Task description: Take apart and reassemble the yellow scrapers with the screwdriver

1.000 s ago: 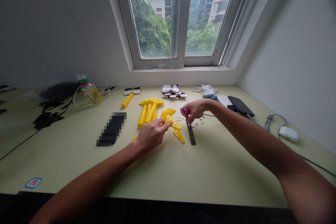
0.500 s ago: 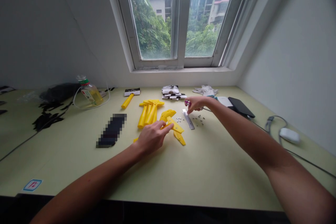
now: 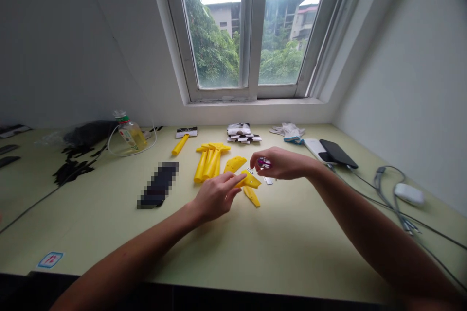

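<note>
My left hand [image 3: 213, 198] pinches a flat yellow plastic piece [image 3: 254, 181] with small holes, fingers pressed on its left end. Just right of it, my right hand [image 3: 284, 163] is closed around a small tool with a purple, shiny handle [image 3: 263, 163]; its kind is unclear. The right fingertips hover above small metal nuts [image 3: 250, 170]. A metal strip [image 3: 268, 181] lies partly hidden under that hand. Another yellow piece [image 3: 235, 164] lies behind my left fingers, and one more [image 3: 251, 197] lies in front. Yellow T-shaped handles [image 3: 207, 165] are bunched behind my left hand.
A yellow-handled scraper-like tool [image 3: 180, 145] and packaged stacks [image 3: 242, 133] lie at the back. Left are a pixelated dark object [image 3: 158, 185] and a bottle [image 3: 132, 136]. Right are a glove [image 3: 290, 130], black phone [image 3: 337, 153], white case [image 3: 409, 194] and cables [image 3: 381, 182].
My right hand has come nearer, from above the metal strip toward the yellow piece, and now covers most of the strip. My left hand stays on the piece. The view has tilted slightly.
</note>
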A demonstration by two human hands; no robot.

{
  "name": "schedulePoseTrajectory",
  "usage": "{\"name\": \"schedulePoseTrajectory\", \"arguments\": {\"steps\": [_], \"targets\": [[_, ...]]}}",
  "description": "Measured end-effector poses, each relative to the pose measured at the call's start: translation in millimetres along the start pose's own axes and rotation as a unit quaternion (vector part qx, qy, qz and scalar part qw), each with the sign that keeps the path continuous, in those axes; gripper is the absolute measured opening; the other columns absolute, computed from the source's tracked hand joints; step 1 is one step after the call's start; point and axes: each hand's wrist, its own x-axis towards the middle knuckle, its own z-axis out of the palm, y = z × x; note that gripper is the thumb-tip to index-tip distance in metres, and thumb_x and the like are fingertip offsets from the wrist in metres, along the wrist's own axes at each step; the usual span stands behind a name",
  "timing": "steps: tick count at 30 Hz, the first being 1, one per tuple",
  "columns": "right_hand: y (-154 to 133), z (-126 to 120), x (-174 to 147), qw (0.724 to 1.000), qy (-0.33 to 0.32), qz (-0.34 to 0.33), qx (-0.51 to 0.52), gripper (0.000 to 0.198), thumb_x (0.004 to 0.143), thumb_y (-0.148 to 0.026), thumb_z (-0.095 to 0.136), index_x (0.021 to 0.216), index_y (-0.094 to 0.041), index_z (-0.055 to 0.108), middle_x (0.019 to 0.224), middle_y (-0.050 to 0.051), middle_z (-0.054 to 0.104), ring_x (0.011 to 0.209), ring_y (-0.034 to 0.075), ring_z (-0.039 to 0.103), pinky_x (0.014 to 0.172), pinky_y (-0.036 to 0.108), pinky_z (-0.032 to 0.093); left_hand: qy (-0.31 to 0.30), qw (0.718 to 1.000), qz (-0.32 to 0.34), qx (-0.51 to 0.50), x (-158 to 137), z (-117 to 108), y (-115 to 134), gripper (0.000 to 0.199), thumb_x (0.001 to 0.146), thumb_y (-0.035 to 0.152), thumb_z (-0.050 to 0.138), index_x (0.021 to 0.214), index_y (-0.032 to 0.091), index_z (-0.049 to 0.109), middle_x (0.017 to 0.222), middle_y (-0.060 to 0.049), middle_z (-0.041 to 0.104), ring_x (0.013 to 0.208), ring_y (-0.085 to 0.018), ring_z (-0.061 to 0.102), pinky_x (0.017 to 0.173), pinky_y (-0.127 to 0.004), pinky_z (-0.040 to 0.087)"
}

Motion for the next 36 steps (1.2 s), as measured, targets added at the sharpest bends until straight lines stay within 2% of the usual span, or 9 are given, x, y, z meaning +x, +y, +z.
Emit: {"name": "schedulePoseTrajectory", "arguments": {"steps": [4, 7, 11, 14, 17, 22, 25, 29, 36], "targets": [[9, -6, -5, 1.000, -0.007, 0.012, 0.000, 0.021, 0.080, -0.024, 0.059, 0.100, -0.020, 0.065, 0.082, 0.002, 0.069, 0.070, 0.013, 0.058, 0.064, 0.023, 0.041, -0.034, 0.983, -0.056, -0.171, 3, -7, 5, 0.047, 0.092, 0.029, 0.053, 0.139, 0.024, 0.048, 0.108, -0.007, 0.064, 0.088, -0.018, 0.062, 0.077, -0.030, 0.052], [13, -3, -4, 0.999, -0.024, 0.022, 0.003, 0.021, 0.080, -0.025, 0.059, 0.099, -0.020, 0.066, 0.081, 0.002, 0.069, 0.070, 0.014, 0.060, 0.064, 0.023, 0.041, -0.084, 0.936, -0.132, -0.315, 6, -8, 5, 0.043, 0.092, 0.035, 0.053, 0.132, 0.022, 0.053, 0.098, -0.005, 0.063, 0.072, -0.013, 0.060, 0.063, -0.025, 0.052], [16, 9, 3, 0.998, -0.049, 0.035, 0.021, 0.024, 0.079, -0.024, 0.058, 0.102, -0.021, 0.066, 0.084, 0.002, 0.070, 0.069, 0.014, 0.061, 0.063, 0.023, 0.042, -0.151, 0.870, -0.193, -0.427, 10, -6, -1, 0.035, 0.091, 0.044, 0.051, 0.106, 0.014, 0.061, 0.070, 0.001, 0.054, 0.055, -0.010, 0.051, 0.049, -0.022, 0.046], [19, 22, 11, 0.997, -0.064, 0.040, 0.010, 0.026, 0.077, -0.025, 0.060, 0.101, -0.020, 0.067, 0.082, 0.003, 0.069, 0.068, 0.014, 0.059, 0.063, 0.024, 0.040, -0.155, 0.831, -0.220, -0.486, 12, -2, -8, 0.035, 0.088, 0.047, 0.055, 0.096, 0.013, 0.060, 0.078, -0.002, 0.056, 0.057, -0.009, 0.052, 0.047, -0.021, 0.045], [22, 30, 16, 0.996, -0.083, 0.039, 0.005, 0.026, 0.076, -0.030, 0.062, 0.099, -0.019, 0.069, 0.077, 0.002, 0.066, 0.065, 0.014, 0.056, 0.061, 0.025, 0.038, -0.167, 0.789, -0.238, -0.540, 14, 5, -14, 0.035, 0.085, 0.047, 0.059, 0.097, 0.013, 0.060, 0.091, -0.005, 0.057, 0.058, -0.009, 0.053, 0.044, -0.021, 0.044], [25, 32, 18, 0.994, -0.077, 0.071, 0.012, 0.028, 0.076, -0.037, 0.062, 0.096, -0.019, 0.070, 0.074, 0.002, 0.064, 0.062, 0.014, 0.054, 0.060, 0.025, 0.037, -0.164, 0.737, -0.253, -0.605, 17, 16, -20, 0.033, 0.084, 0.041, 0.062, 0.101, 0.014, 0.057, 0.094, -0.007, 0.057, 0.059, -0.009, 0.055, 0.042, -0.020, 0.044], [26, 30, 18, 0.992, -0.078, 0.098, 0.028, 0.029, 0.075, -0.037, 0.062, 0.096, -0.019, 0.069, 0.072, 0.001, 0.064, 0.061, 0.014, 0.053, 0.058, 0.025, 0.037, -0.161, 0.719, -0.250, -0.628, 18, 19, -22, 0.031, 0.084, 0.038, 0.062, 0.104, 0.015, 0.056, 0.095, -0.007, 0.058, 0.059, -0.009, 0.055, 0.042, -0.020, 0.045], [24, 28, 18, 0.991, -0.078, 0.101, 0.036, 0.024, 0.075, -0.036, 0.061, 0.090, -0.019, 0.068, 0.069, 0.001, 0.063, 0.060, 0.013, 0.053, 0.058, 0.025, 0.037, -0.152, 0.710, -0.252, -0.639, 18, 19, -21, 0.031, 0.084, 0.039, 0.063, 0.104, 0.015, 0.056, 0.096, -0.008, 0.059, 0.059, -0.009, 0.056, 0.042, -0.019, 0.044], [13, 34, 23, 0.989, -0.071, 0.120, 0.050, 0.027, 0.071, -0.041, 0.061, 0.060, -0.019, 0.051, 0.055, -0.004, 0.046, 0.052, 0.010, 0.039, 0.048, 0.024, 0.029, -0.135, 0.697, -0.253, -0.657, 17, 14, -13, 0.031, 0.084, 0.038, 0.063, 0.101, 0.015, 0.053, 0.095, -0.007, 0.056, 0.060, -0.009, 0.056, 0.041, -0.018, 0.044]]}}
